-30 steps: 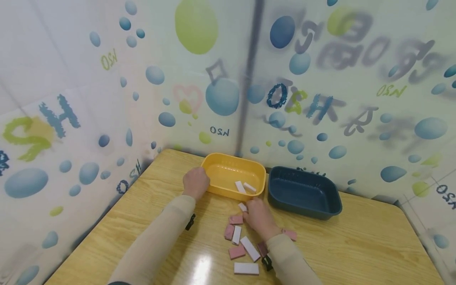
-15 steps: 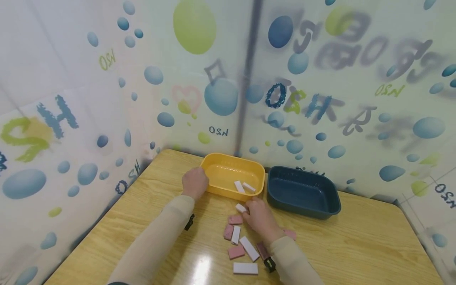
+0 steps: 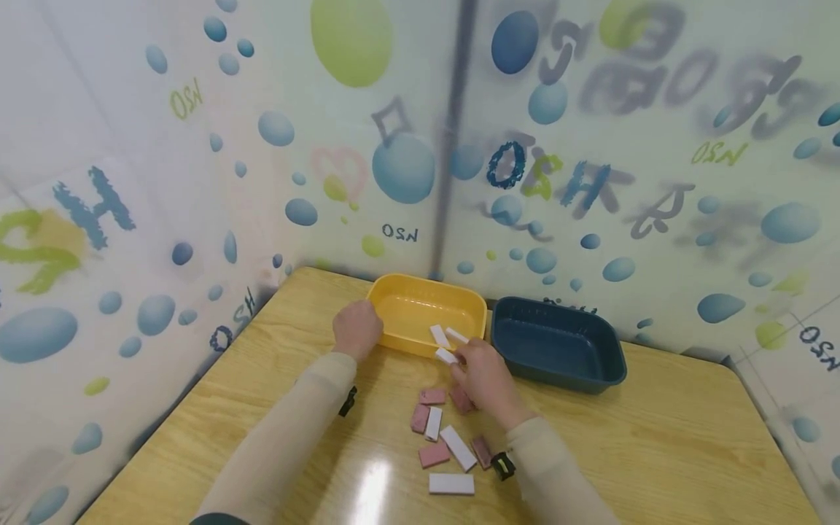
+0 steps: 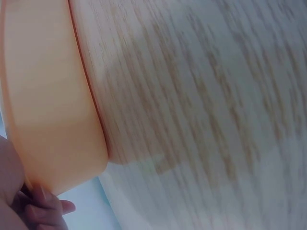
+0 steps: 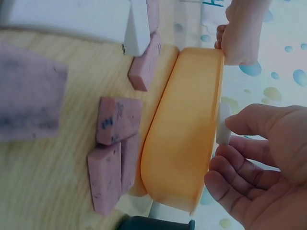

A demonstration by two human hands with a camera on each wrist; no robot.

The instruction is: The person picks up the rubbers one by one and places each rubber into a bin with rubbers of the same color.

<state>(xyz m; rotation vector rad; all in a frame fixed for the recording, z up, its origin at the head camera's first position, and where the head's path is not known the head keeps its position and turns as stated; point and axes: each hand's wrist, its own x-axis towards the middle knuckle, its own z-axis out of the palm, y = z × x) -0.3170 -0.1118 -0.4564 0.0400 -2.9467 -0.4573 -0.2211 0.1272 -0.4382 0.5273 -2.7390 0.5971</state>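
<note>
My left hand [image 3: 357,329] grips the left end of the yellow plastic bin [image 3: 410,345]; in the left wrist view its fingers [image 4: 45,211] curl at the corner of the bin. Between thumb and fingertips, my right hand [image 3: 487,375] pinches a small white block [image 3: 446,356], which overlaps the bin's front rim in the head view. From the right wrist side, that block shows just beyond the rim. Two more white blocks [image 3: 439,335] lie inside the bin, near its front right corner.
A dark blue bin [image 3: 558,373] stands right of the yellow one, against the patterned wall. In front, on the wooden table [image 3: 656,437], lie several pink blocks [image 3: 434,455] and a few white blocks [image 3: 451,483].
My right hand has lifted the white block off the table and moved it up to the yellow bin's front rim. My left hand has kept its grip; the head view has tilted slightly.
</note>
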